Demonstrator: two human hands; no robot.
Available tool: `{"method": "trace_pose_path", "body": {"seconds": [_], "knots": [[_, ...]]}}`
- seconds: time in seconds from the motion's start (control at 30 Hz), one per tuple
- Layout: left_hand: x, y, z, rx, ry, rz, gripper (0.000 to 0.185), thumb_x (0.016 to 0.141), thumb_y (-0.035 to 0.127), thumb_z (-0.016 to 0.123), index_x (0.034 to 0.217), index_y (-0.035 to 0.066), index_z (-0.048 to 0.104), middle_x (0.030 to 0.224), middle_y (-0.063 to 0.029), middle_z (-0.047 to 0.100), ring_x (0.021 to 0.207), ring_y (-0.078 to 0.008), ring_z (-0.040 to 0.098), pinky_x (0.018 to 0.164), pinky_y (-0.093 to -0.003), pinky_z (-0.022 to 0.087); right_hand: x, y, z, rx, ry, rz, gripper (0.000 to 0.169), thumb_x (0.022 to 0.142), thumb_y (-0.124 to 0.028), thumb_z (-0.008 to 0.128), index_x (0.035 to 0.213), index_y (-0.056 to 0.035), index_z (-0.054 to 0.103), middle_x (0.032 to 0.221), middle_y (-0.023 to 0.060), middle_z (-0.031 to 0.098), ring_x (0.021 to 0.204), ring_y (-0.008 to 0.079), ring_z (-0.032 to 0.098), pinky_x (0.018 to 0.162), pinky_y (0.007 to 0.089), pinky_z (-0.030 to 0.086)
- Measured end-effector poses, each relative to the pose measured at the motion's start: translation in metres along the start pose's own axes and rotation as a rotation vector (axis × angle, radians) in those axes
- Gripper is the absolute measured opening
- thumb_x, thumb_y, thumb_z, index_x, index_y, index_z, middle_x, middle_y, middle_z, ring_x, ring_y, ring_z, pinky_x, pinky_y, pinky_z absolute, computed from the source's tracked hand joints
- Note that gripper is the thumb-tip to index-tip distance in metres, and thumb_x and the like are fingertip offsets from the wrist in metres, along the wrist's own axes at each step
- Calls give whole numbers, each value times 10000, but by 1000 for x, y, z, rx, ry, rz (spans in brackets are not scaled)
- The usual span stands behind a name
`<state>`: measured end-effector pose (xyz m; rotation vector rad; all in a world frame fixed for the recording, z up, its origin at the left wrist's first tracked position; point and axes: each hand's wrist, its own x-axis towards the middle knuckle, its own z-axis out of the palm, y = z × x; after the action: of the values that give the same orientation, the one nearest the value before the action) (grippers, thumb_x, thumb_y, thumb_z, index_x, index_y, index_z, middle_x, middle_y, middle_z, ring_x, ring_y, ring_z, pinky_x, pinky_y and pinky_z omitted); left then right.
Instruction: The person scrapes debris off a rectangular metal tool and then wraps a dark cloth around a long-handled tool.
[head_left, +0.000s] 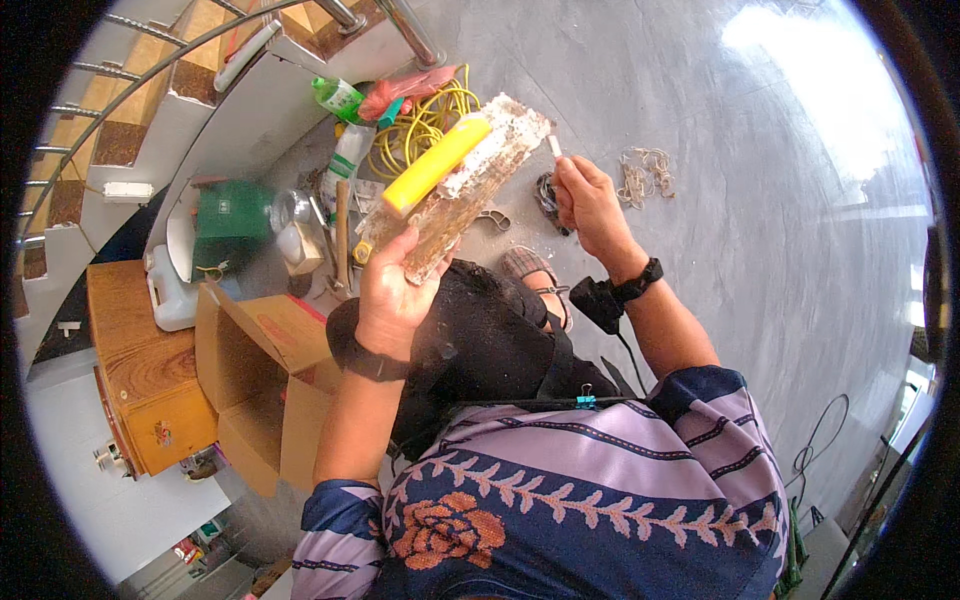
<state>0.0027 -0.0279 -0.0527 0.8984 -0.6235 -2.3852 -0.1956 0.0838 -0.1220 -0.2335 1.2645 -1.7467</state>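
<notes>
My left hand (399, 281) grips the lower end of a plasterer's float (480, 191), its worn board tilted up and away from me. A yellow handle (436, 163) runs along the board. Rough whitish crust (504, 142), like dried plaster, covers much of the far end. My right hand (592, 199) is just right of that end, pinching a small pale, thin piece (554, 145) between thumb and fingers. The tip of this piece is close to the board's corner; whether they touch I cannot tell.
Beyond the float lie a coiled yellow cable (420, 135), a pink plastic bag (401, 91) and a green bottle (337, 97). A hammer (342, 232) rests left of it. An open cardboard box (259, 390) stands beside my left arm. Tangled string (645, 176) lies on the floor.
</notes>
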Motion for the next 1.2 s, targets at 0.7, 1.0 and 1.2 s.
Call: {"method": "trace_pose_path", "body": {"seconds": [0.7,1.0,1.2], "knots": [[4,-8,-6,73,-93,70,417,798,29,506,1206,11,421,1174,-133,502,1086,-270,492,949,-405,377,32,27,-27,-1507,-107,-799,197,878,-170,426,873,3,522,685,197,540,680,358,548,601,413,440],[5,-6,-15,35,-133,33,392,809,43,503,1194,19,433,1173,-138,505,1077,-265,501,928,-392,395,0,2,-17,5,-170,65,180,893,-254,489,829,-86,494,583,-74,351,449,24,282,399,186,227],[-2,-7,7,354,-107,398,291,817,37,513,1104,-13,522,1052,-78,579,950,-180,564,818,-297,446,-9,-10,-15,210,-296,123,217,888,-300,496,846,-87,482,566,-55,363,405,24,253,361,183,212]]}}
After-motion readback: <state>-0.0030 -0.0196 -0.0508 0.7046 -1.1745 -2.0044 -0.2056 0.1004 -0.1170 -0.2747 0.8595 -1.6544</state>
